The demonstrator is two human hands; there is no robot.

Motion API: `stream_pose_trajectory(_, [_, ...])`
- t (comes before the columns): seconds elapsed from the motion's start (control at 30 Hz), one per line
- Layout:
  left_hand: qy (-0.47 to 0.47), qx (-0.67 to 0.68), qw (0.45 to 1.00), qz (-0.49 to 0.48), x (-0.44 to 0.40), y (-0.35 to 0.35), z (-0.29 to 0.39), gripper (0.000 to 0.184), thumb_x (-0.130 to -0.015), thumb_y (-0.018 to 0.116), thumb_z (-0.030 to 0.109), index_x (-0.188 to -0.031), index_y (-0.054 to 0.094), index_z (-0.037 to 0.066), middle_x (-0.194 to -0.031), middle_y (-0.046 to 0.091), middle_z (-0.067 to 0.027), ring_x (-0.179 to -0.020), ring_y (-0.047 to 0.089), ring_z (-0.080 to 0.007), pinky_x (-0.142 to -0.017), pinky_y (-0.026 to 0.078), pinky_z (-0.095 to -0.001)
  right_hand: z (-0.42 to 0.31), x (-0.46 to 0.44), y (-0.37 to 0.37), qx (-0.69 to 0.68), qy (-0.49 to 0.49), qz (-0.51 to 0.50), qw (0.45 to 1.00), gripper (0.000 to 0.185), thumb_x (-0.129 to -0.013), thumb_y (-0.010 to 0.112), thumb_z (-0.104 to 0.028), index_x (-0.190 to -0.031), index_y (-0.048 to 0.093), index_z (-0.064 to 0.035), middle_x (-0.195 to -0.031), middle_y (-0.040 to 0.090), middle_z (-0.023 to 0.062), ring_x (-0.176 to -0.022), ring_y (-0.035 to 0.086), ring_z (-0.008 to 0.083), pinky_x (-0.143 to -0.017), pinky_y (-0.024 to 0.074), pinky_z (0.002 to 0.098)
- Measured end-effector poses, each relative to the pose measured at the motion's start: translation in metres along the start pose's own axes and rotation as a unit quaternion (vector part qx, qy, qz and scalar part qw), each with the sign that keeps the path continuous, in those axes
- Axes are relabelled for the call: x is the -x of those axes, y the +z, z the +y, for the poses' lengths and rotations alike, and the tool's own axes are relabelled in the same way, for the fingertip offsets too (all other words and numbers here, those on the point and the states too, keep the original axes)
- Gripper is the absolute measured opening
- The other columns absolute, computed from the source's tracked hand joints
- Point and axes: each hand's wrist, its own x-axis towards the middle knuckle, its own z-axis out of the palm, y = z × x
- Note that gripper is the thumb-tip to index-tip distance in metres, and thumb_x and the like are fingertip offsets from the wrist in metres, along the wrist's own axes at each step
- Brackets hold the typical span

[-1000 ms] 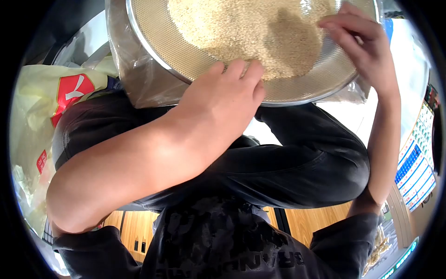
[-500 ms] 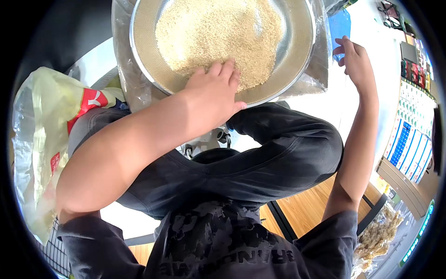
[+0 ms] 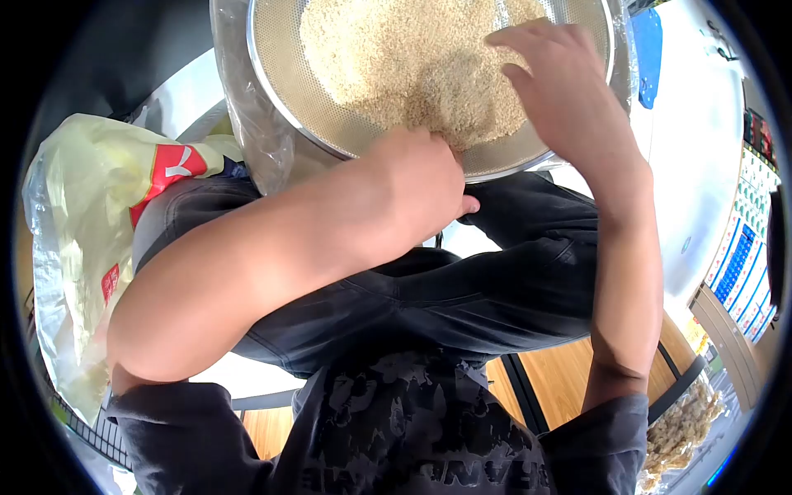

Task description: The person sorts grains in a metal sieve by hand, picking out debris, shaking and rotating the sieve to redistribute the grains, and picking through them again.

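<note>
A wide metal mesh sieve (image 3: 285, 82) at the top of the view holds a bed of pale, rice-like grain (image 3: 371, 58). My left hand (image 3: 421, 186) is over the near rim, its fingers curled down at the grain's near edge and the thumb sticking out. The fingertips are hidden, so what they hold cannot be made out. Above the right part of the grain is my right hand (image 3: 565, 87), open, with thumb and fingers apart and nothing between them. Clear plastic (image 3: 256, 124) lies under and around the sieve.
At the left hangs a pale yellow plastic bag (image 3: 91, 206) with a red patch. A white table (image 3: 693, 157) extends to the right, with a blue item (image 3: 649, 54) near the sieve. My crossed legs (image 3: 495, 289) are below the sieve. Bagged brown goods (image 3: 685, 425) are at lower right.
My right hand has come in from the table to over the grain. My left fingers, spread flat on the grain before, are now curled. The grain is heaped near them. The view has shifted slightly.
</note>
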Motion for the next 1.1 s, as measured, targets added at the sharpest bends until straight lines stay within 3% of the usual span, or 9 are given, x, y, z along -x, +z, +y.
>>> stream_pose_trajectory(0.07, [-0.017, 0.026, 0.997, -0.065, -0.005, -0.015, -0.009, 0.049, -0.105, 0.054, 0.038, -0.128, 0.063, -0.003, -0.121, 0.067, -0.0231, -0.107, 0.068, -0.0354, -0.089, 0.056, -0.0466, -0.004, 0.002, 0.022, -0.164, -0.027, -0.006, 0.986, 0.024, -0.099, 0.055, -0.004, -0.115, 0.073, -0.0057, -0.101, 0.075, 0.0182, -0.101, 0.071, 0.0355, -0.092, 0.0546, 0.0452])
stream_pose_trajectory(0.17, [-0.04, 0.05, 0.994, -0.086, -0.001, -0.031, -0.036, 0.029, -0.105, 0.054, 0.022, -0.123, 0.067, 0.003, -0.113, 0.07, -0.0198, -0.106, 0.07, -0.0345, -0.084, 0.057, -0.048, -0.009, 0.002, 0.027, -0.105, -0.007, -0.046, 0.993, 0.023, -0.098, 0.056, -0.003, -0.113, 0.073, -0.0056, -0.098, 0.075, 0.0188, -0.097, 0.073, 0.034, -0.085, 0.0569, 0.0444])
stream_pose_trajectory(0.23, [0.029, -0.008, 0.989, 0.145, 0.004, -0.026, -0.068, 0.023, -0.103, 0.054, 0.012, -0.115, 0.069, 0.0, -0.103, 0.071, -0.0212, -0.103, 0.071, -0.0355, -0.083, 0.055, -0.0473, 0.0, -0.002, 0.03, -0.077, 0.0, -0.053, 0.996, 0.022, -0.1, 0.056, -0.004, -0.114, 0.072, -0.0052, -0.096, 0.075, 0.0169, -0.095, 0.073, 0.0308, -0.084, 0.0576, 0.0426])
stream_pose_trajectory(0.37, [-0.062, 0.084, 0.981, 0.161, -0.02, -0.026, -0.07, 0.02, -0.101, 0.055, 0.01, -0.109, 0.068, -0.003, -0.094, 0.07, -0.0234, -0.096, 0.07, -0.0378, -0.081, 0.053, -0.0463, 0.004, -0.014, 0.006, -0.078, 0.078, -0.199, 0.974, 0.027, -0.094, 0.059, -0.004, -0.118, 0.071, -0.003, -0.113, 0.073, 0.021, -0.108, 0.07, 0.0336, -0.092, 0.0547, 0.0423])
stream_pose_trajectory(0.57, [-0.084, 0.076, 0.99, 0.089, -0.025, -0.032, -0.07, 0.023, -0.102, 0.053, 0.012, -0.114, 0.067, -0.002, -0.091, 0.072, -0.021, -0.082, 0.072, -0.0349, -0.078, 0.055, -0.0451, 0.001, -0.013, 0.017, -0.225, -0.053, -0.129, 0.964, 0.019, -0.086, 0.066, -0.004, -0.101, 0.078, -0.0046, -0.098, 0.074, 0.02, -0.094, 0.071, 0.0385, -0.085, 0.0552, 0.045])
stream_pose_trajectory(0.67, [-0.117, 0.197, 0.973, -0.002, -0.004, -0.072, -0.049, 0.036, -0.099, 0.047, 0.022, -0.119, 0.068, 0.0, -0.116, 0.068, -0.029, -0.11, 0.066, -0.0396, -0.092, 0.05, -0.0476, -0.006, -0.013, 0.014, -0.309, -0.071, -0.177, 0.932, 0.017, -0.087, 0.066, -0.006, -0.099, 0.078, -0.0054, -0.097, 0.073, 0.0194, -0.093, 0.07, 0.039, -0.083, 0.0549, 0.0464])
stream_pose_trajectory(0.8, [-0.171, 0.211, 0.958, 0.09, 0.009, -0.054, -0.053, 0.035, -0.1, 0.041, 0.016, -0.112, 0.07, 0.001, -0.107, 0.069, -0.0274, -0.104, 0.067, -0.039, -0.092, 0.05, -0.0486, -0.002, -0.019, 0.046, -0.31, -0.139, -0.272, 0.9, 0.016, -0.087, 0.069, -0.009, -0.099, 0.078, -0.0051, -0.1, 0.072, 0.0189, -0.091, 0.069, 0.0388, -0.082, 0.055, 0.0462])
stream_pose_trajectory(0.9, [-0.132, 0.142, 0.968, 0.156, 0.024, -0.031, -0.061, 0.034, -0.1, 0.041, 0.015, -0.109, 0.07, 0.001, -0.106, 0.069, -0.0267, -0.104, 0.067, -0.0387, -0.091, 0.051, -0.0485, -0.004, -0.01, 0.053, -0.22, -0.008, -0.138, 0.966, 0.014, -0.085, 0.071, -0.01, -0.096, 0.077, -0.0043, -0.104, 0.07, 0.0202, -0.091, 0.068, 0.0396, -0.081, 0.0556, 0.0434])
stream_pose_trajectory(1.1, [-0.104, 0.04, 0.961, 0.255, 0.027, -0.043, -0.087, 0.029, -0.098, 0.043, 0.013, -0.105, 0.069, 0.001, -0.107, 0.069, -0.0254, -0.103, 0.067, -0.0388, -0.089, 0.052, -0.0486, -0.017, -0.017, 0.05, -0.322, -0.02, -0.192, 0.927, 0.022, -0.106, 0.052, -0.009, -0.119, 0.069, -0.0043, -0.097, 0.075, 0.0093, -0.089, 0.073, 0.0196, -0.081, 0.0598, 0.0365])
